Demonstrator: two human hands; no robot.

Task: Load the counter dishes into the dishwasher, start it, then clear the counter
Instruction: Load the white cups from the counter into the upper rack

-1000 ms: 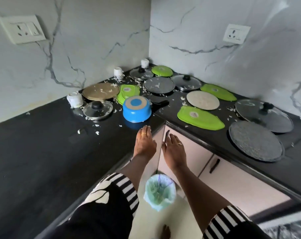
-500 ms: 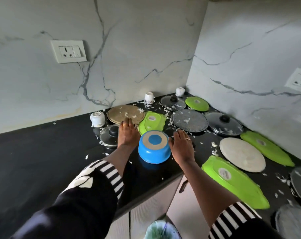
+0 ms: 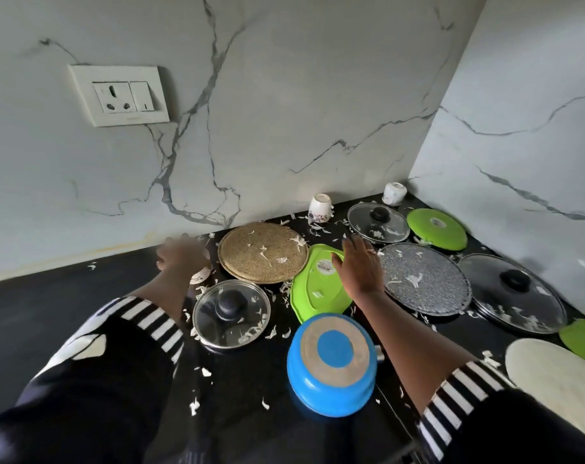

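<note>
Now: R hand (image 3: pixel 358 266), fingers straight & empty, over face-down green plate (image 3: pixel 307 304) on black counter (image 3: pixel 247 383) betw. tan plate (image 3: pixel 261 259) & grey plate (image 3: pixel 425 283), prob. light, stiff plastic, so lift at rim; L hand (image 3: pixel 180 257), blurred at white cup (image 3: pixel 200 277), grip unreadable.

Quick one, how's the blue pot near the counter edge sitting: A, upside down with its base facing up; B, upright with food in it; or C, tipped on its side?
A: the blue pot shows its flat round base on top, with its rim down on the black counter.
</note>
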